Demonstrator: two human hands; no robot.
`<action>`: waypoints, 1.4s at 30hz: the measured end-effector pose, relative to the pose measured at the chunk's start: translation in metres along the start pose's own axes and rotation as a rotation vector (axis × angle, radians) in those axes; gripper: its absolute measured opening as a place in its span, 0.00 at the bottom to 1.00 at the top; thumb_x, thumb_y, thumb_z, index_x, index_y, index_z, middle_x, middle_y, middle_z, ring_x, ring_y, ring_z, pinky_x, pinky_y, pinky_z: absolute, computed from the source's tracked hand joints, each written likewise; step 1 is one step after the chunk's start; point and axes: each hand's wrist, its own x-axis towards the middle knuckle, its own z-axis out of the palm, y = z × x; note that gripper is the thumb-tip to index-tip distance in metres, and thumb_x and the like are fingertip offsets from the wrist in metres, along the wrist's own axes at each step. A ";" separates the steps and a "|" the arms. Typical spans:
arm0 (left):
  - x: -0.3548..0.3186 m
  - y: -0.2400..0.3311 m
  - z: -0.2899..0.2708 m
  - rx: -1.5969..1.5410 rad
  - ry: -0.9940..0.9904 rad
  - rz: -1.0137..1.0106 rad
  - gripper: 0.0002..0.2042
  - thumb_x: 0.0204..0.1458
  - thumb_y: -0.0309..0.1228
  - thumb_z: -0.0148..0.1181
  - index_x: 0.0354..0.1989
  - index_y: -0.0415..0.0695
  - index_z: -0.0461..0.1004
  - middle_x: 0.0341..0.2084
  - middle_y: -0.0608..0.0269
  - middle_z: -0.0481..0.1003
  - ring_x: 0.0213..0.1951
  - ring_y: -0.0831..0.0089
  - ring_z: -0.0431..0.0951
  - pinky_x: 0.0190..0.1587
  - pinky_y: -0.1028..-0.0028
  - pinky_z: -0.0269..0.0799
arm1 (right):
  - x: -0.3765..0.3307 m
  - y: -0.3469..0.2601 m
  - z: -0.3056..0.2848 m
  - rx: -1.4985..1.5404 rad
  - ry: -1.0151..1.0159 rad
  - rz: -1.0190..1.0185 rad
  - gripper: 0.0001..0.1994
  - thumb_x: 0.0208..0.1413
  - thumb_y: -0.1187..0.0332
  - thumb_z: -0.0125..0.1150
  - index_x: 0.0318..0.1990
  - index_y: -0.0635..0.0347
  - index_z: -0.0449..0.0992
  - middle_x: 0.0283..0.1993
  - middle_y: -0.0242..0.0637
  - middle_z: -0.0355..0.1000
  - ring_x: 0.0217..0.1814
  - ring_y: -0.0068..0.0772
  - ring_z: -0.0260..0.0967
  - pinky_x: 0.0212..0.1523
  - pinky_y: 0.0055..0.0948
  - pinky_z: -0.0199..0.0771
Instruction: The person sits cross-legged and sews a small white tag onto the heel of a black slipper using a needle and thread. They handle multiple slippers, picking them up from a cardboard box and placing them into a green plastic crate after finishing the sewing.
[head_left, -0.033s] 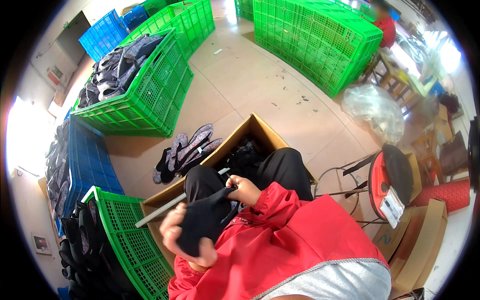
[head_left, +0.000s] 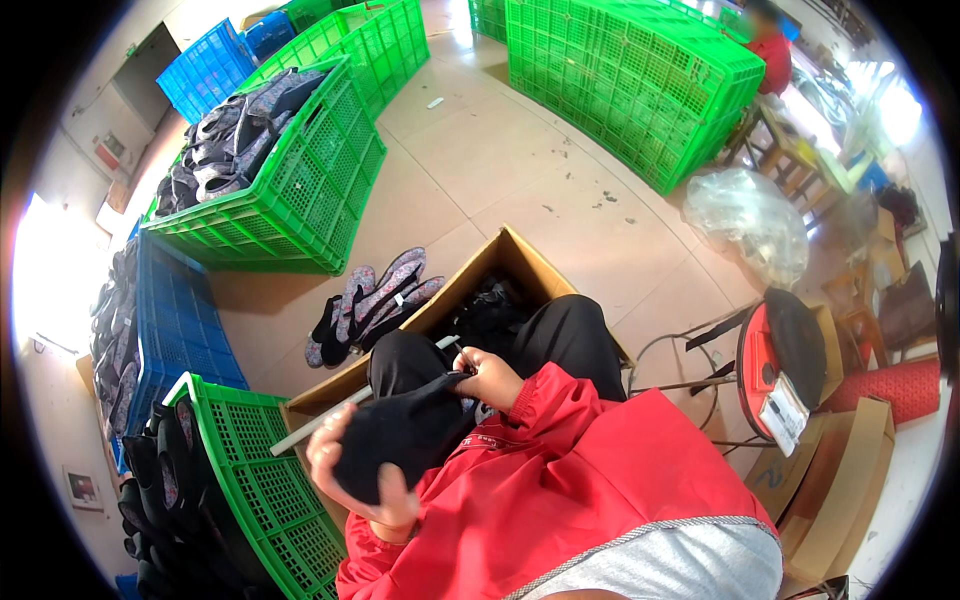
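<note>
A black fabric piece shaped like a shoe upper (head_left: 395,440) lies above my lap, held between both hands. My left hand (head_left: 335,460) wraps round its wide rounded end, thumb on the near side and fingers on the far side, slightly blurred. At the narrower end my right hand (head_left: 488,378) pinches the edge. A small dark thing shows by the right fingertips, too small to name. Between and beyond my knees stands an open cardboard box (head_left: 520,250) with a heap of black pieces (head_left: 490,310) inside. A pale rod (head_left: 320,428) slants along its left side.
Patterned shoes (head_left: 375,300) lie on the floor beyond the box. Green crates (head_left: 265,490) and a blue crate (head_left: 185,320), loaded with dark shoes, line the left. A round black-and-red stool (head_left: 785,350), a plastic bag (head_left: 750,220) and flattened cardboard (head_left: 835,490) are at right. A person in red (head_left: 772,60) is far off.
My left hand and the wide end of the black upper have shifted slightly left and up. My right hand keeps its pinch almost in place.
</note>
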 end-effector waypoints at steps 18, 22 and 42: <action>-0.005 -0.060 0.000 1.078 -0.784 -0.249 0.33 0.37 0.26 0.67 0.58 0.39 0.69 0.49 0.53 0.73 0.52 0.55 0.72 0.56 0.62 0.66 | -0.009 -0.011 0.030 -0.097 0.014 -0.442 0.14 0.44 0.78 0.64 0.41 0.62 0.72 0.34 0.32 0.69 0.37 0.21 0.66 0.43 0.22 0.69; -0.009 -0.067 0.007 1.098 -0.792 -0.321 0.30 0.36 0.23 0.67 0.55 0.42 0.71 0.41 0.58 0.75 0.45 0.57 0.75 0.49 0.64 0.71 | -0.015 -0.023 0.025 -0.226 -0.015 -0.376 0.14 0.43 0.77 0.65 0.40 0.63 0.72 0.33 0.33 0.69 0.37 0.21 0.67 0.42 0.23 0.70; -0.015 -0.077 0.008 1.051 -0.677 -0.266 0.25 0.33 0.21 0.64 0.47 0.42 0.75 0.39 0.59 0.75 0.44 0.57 0.75 0.50 0.63 0.69 | -0.020 0.007 0.003 0.233 0.012 -0.171 0.09 0.64 0.65 0.57 0.45 0.61 0.73 0.36 0.27 0.70 0.35 0.16 0.65 0.40 0.18 0.68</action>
